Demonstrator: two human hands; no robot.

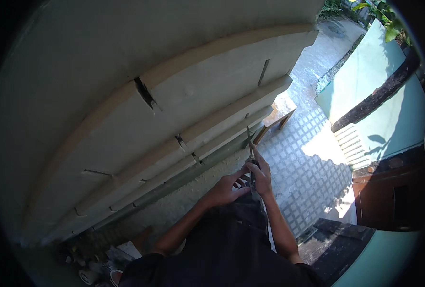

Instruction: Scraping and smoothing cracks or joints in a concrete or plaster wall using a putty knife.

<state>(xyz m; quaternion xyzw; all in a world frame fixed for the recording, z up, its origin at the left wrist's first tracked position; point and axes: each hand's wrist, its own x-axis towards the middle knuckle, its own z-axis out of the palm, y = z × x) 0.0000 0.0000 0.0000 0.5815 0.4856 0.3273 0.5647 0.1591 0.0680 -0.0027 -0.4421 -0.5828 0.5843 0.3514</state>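
Observation:
In front of my body, my right hand [261, 178] is closed around a dark hand tool [253, 165]. A long thin metal rod [249, 136] sticks out of it, pointing away from me toward the wall; its exact kind is hard to make out. From the left side, my left hand [225, 190] meets the tool with curled fingers and thumb, gaps showing between them. The rod's tip lies in front of the lowest ledges of a pale wall [212, 79]. Slots are cut into this wall's stepped ledges [222, 115].
A small wooden table [280, 114] stands beyond the tool, beside the wall's end. Patterned paving [293, 167] covers the ground to the right. A dark trunk [379, 93] leans across a light green wall [365, 67]. Assorted items [95, 270] lie at lower left.

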